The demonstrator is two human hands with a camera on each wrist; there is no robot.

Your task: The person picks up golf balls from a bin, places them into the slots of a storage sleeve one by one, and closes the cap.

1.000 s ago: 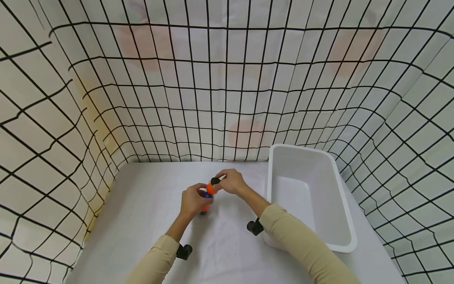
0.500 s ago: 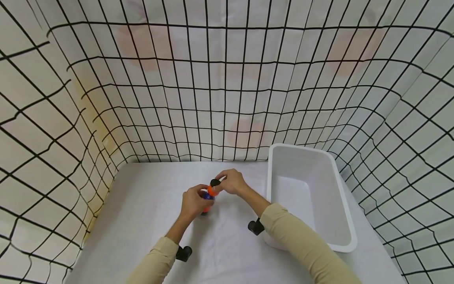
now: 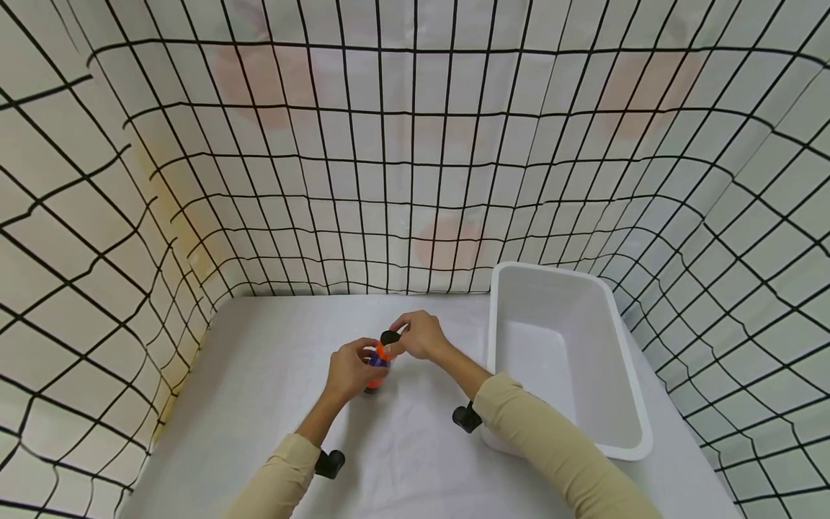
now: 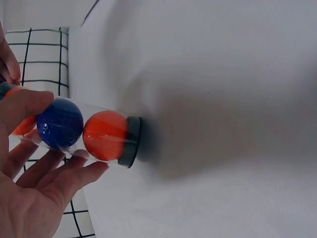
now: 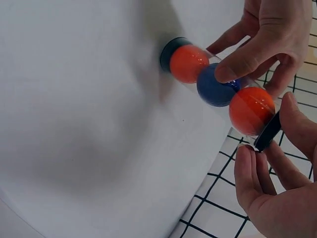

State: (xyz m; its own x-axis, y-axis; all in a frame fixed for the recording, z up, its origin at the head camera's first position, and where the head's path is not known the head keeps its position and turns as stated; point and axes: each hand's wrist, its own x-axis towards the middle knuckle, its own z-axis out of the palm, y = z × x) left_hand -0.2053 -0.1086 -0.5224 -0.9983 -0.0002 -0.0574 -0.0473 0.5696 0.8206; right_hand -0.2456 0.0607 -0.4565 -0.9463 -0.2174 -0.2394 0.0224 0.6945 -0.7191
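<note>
A clear plastic tube (image 4: 88, 110) holds three balls in a row: an orange ball (image 5: 189, 63) at the bottom, a blue ball (image 5: 210, 89) in the middle and another orange ball (image 5: 251, 111) on top. Its lower end wears a black cap (image 4: 130, 142) close to the white tabletop. My left hand (image 3: 349, 371) grips the tube around its middle, thumb over the blue ball in the right wrist view. At the upper end, my right hand (image 3: 421, 335) pinches a second black cap (image 5: 269, 131), which lies slightly askew at the tube's mouth.
To the right stands a deep white plastic bin (image 3: 638, 404), partly behind the right sleeve. Black wire mesh (image 3: 415, 155) encloses the back and both sides of the white table (image 3: 259, 375), with white sheeting behind it. A black wrist camera hangs at each cuff.
Both hands have shifted slightly left, and the right hand has come down a little with the upper cap. The tube stays in the left hand's grip.
</note>
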